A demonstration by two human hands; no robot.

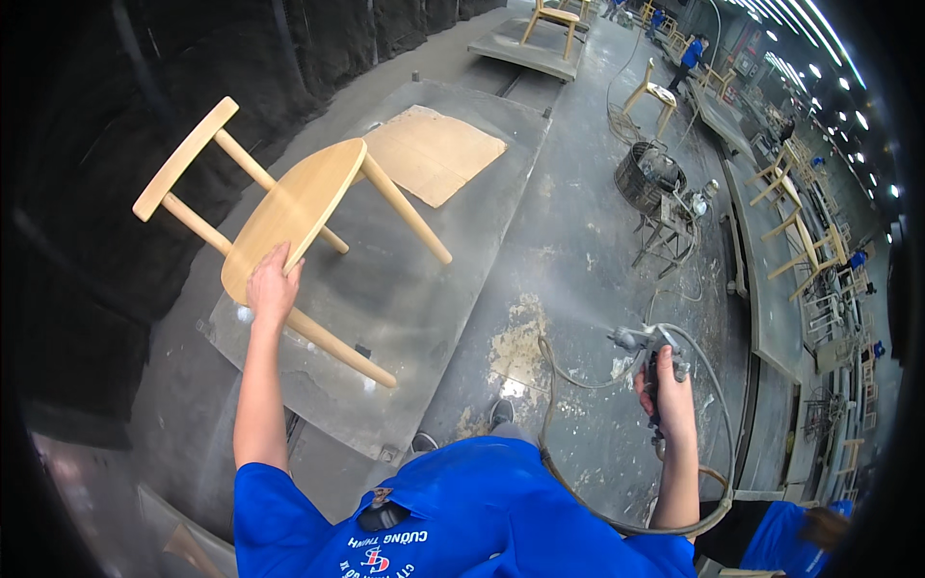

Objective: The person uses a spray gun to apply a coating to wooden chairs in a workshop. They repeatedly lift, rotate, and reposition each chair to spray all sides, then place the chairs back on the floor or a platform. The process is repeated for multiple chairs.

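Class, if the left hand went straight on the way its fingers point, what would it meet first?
The wooden seat, which the left hand is touching; whether it would slide across is hard to judge.

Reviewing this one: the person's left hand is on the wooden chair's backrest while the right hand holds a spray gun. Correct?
Not quite: the head view shows the left hand at the edge of the seat, not on the backrest. The right hand does hold the spray gun.
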